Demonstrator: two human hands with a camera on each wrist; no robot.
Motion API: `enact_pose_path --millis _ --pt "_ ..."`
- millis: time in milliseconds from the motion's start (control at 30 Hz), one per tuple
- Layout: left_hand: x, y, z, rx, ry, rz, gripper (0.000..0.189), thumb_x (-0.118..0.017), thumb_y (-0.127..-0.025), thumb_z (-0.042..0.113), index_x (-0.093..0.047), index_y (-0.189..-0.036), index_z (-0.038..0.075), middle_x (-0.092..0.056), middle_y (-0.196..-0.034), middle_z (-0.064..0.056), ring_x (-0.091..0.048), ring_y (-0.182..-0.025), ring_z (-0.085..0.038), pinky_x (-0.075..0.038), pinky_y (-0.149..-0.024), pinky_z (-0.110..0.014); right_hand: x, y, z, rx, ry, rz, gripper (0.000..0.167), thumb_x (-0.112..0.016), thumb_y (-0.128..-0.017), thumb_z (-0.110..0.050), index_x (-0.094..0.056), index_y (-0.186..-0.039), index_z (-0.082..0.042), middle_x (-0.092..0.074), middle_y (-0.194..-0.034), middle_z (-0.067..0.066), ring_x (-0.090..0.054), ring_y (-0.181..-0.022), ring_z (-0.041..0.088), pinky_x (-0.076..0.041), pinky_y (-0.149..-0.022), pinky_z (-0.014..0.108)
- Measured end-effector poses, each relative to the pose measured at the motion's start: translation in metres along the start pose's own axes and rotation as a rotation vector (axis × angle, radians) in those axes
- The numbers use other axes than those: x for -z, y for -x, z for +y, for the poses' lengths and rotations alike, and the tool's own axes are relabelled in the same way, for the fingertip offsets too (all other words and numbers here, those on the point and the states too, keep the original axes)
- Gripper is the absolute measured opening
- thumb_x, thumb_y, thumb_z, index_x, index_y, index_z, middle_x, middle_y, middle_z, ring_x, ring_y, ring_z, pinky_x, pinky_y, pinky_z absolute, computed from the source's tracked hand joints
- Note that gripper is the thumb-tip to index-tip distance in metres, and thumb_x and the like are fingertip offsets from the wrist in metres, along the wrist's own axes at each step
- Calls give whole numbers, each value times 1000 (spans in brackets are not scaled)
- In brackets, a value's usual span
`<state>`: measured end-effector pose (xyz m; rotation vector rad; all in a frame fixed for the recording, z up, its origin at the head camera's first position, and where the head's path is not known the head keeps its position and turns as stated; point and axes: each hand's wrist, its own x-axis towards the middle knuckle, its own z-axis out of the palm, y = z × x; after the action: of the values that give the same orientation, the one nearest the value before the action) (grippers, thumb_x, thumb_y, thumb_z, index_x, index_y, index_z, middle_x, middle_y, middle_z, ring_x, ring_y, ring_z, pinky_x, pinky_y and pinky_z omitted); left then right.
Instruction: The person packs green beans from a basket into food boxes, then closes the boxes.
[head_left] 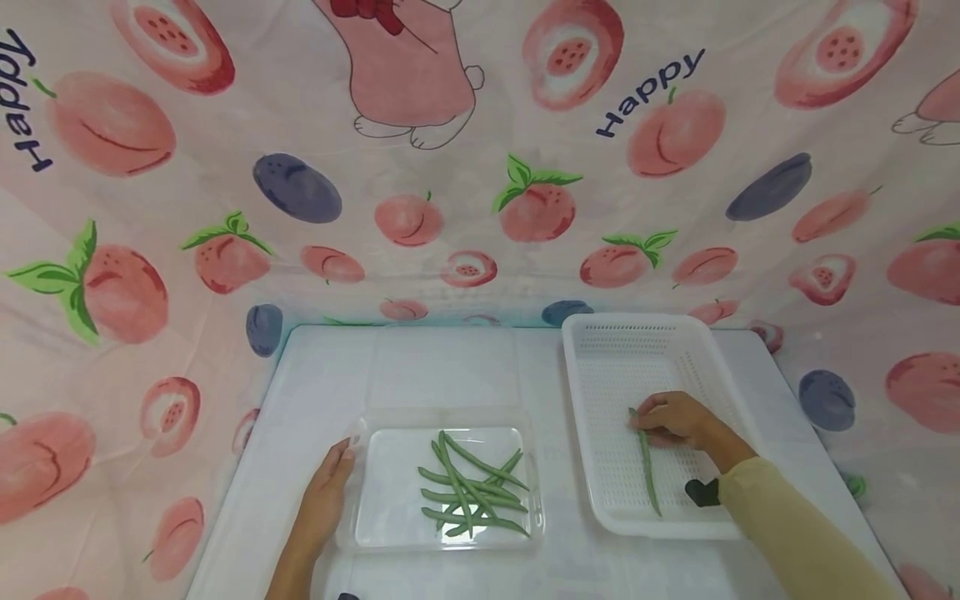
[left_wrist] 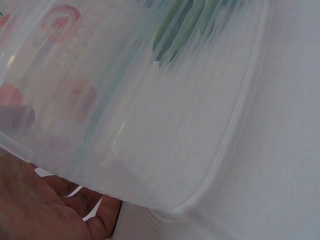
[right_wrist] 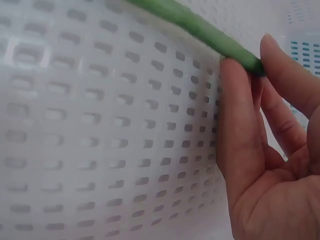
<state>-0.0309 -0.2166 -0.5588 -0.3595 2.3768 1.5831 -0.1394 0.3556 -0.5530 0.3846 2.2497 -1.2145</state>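
My right hand (head_left: 675, 418) is over the white perforated basket (head_left: 573, 417), pinching one end of a green bean (head_left: 649, 475) between thumb and fingers. In the right wrist view, the bean (right_wrist: 200, 30) slants in front of the basket's holed wall. A clear plastic container (head_left: 390, 487) sits to the left, with several green beans (head_left: 480, 492) heaped in its right half. Against the container's left side rests my left hand (head_left: 326, 492). The left wrist view shows loosely bent fingers (left_wrist: 102, 217) beside the translucent wall; the thumb is hidden there.
Both containers stand side by side on a white table (head_left: 322, 367). A fruit-printed cloth (head_left: 465, 167) rises behind the table and at its sides. A small green object (head_left: 855, 487) lies by the right table edge.
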Motion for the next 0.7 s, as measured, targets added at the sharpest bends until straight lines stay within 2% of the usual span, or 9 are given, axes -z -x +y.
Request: enact_pose_path --millis 300,500,700 --pt "0 1 0 10 -4 -1 69 -27 -107 61 -31 -159 16 -29 -167 -15 -22 -155 -44 -15 -122 -69 -2 2 -3 2 -115 -52 38 -76 -94 -23 -62 -122 -2 -70 -94 5 -67 -74 15 -63 -69 31" --pt "0 1 1 22 -13 -3 69 -27 -107 62 -30 -159 16 -29 -167 -15 -21 -155 -45 -15 -121 -70 -2 8 -12 18 -204 -94 45 -68 -100 -25 -52 -134 0 -67 -98 5 -68 -82 16 -64 -75 36" --pt "1 2 3 32 -21 -3 71 -27 -106 63 -30 -159 16 -29 -167 -16 -22 -155 -45 -16 -121 -70 -1 11 -15 43 -235 -134 43 -60 -105 -31 -46 -134 -3 -60 -99 4 -68 -83 16 -64 -76 36"
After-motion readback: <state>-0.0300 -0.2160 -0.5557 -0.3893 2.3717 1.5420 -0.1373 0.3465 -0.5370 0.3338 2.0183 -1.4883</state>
